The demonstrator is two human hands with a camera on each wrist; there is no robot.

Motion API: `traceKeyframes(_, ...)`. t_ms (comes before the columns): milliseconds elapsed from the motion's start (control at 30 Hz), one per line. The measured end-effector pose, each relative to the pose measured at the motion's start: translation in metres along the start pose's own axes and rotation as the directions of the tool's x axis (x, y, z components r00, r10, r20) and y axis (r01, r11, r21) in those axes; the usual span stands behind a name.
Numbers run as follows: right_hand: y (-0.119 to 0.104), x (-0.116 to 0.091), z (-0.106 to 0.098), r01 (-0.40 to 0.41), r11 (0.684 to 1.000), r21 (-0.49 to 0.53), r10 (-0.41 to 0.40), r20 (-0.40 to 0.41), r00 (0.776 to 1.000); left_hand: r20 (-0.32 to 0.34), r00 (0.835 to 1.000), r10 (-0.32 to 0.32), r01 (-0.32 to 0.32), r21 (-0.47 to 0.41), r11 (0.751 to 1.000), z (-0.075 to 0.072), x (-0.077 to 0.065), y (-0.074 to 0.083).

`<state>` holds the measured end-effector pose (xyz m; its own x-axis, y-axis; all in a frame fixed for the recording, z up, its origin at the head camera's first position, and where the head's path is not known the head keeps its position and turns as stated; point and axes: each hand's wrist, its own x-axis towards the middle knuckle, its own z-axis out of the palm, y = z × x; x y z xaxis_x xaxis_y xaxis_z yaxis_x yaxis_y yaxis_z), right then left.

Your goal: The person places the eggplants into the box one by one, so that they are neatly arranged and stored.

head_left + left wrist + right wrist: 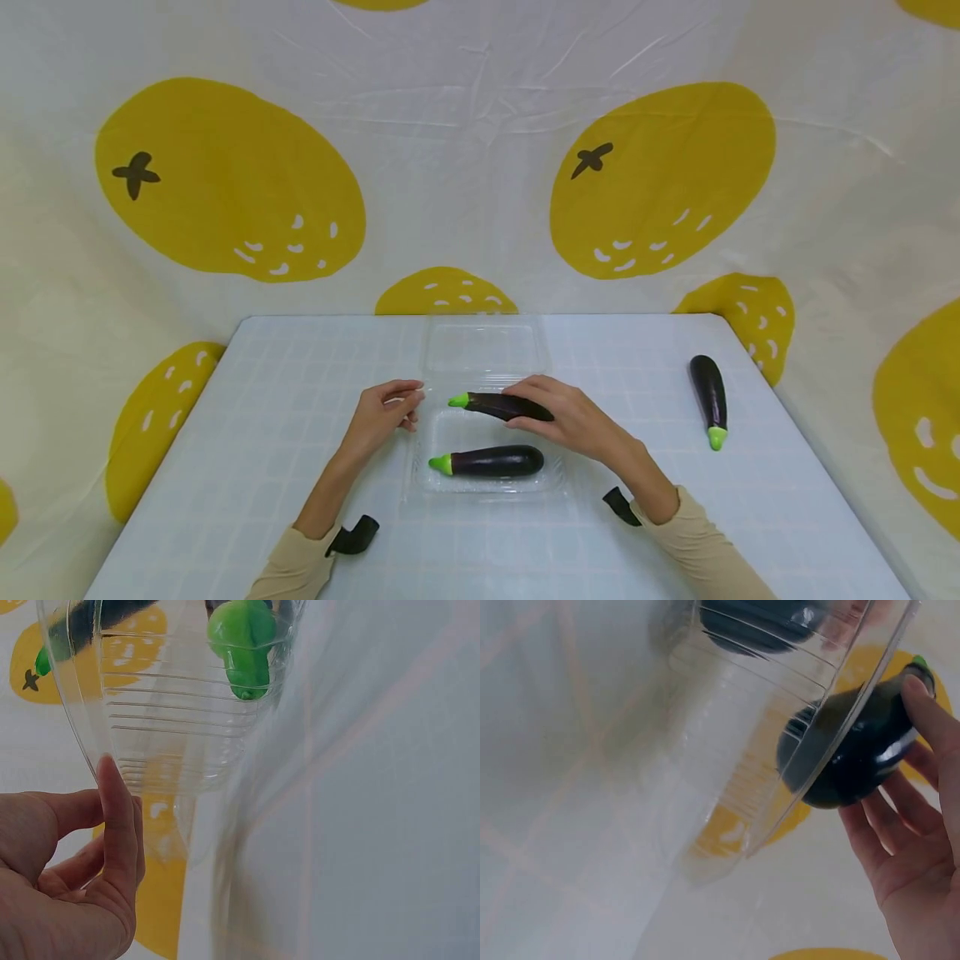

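My right hand (pixel 566 412) holds a dark eggplant (pixel 487 405) with a bright green stem, thumb on one side and fingers on the other. It is above the back part of a clear plastic container (pixel 480 492); in the right wrist view the eggplant's rounded end (pixel 847 757) overlaps the container wall. Inside, along the front, lies a second eggplant (pixel 498 461), its green stem (pixel 247 652) pointing left. At the container's left edge is my left hand (pixel 381 412); its straight index fingertip lies right at the rim in the left wrist view, thumb close behind.
The container's clear lid (pixel 486 348) lies opened out toward the table's back edge. A third eggplant (pixel 708 400) rests on the right side of the white table (pixel 247 433), stem toward the front. Behind hangs a white cloth (pixel 465 192) with yellow fruit prints.
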<state>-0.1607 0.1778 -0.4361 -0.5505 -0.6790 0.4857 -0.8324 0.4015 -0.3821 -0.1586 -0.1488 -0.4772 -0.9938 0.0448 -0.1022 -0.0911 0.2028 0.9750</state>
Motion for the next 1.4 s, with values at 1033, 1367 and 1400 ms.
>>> traceKeyframes(1033,-0.001,-0.005,0.034,0.052,0.998,-0.046,-0.044,0.149,0.988,0.015,1.000,0.008,-0.008,-0.015,1.000,0.000,0.000,0.000)
traceKeyframes(1367,-0.004,-0.005,0.038,-0.057,0.998,-0.014,0.058,0.274,0.960,0.000,1.000,0.021,-0.021,-0.025,0.999,0.001,-0.001,-0.002)
traceKeyframes(1400,-0.005,-0.005,0.038,-0.071,0.997,-0.008,0.071,0.285,0.956,-0.002,1.000,0.021,-0.021,-0.022,1.000,0.001,-0.001,-0.002)
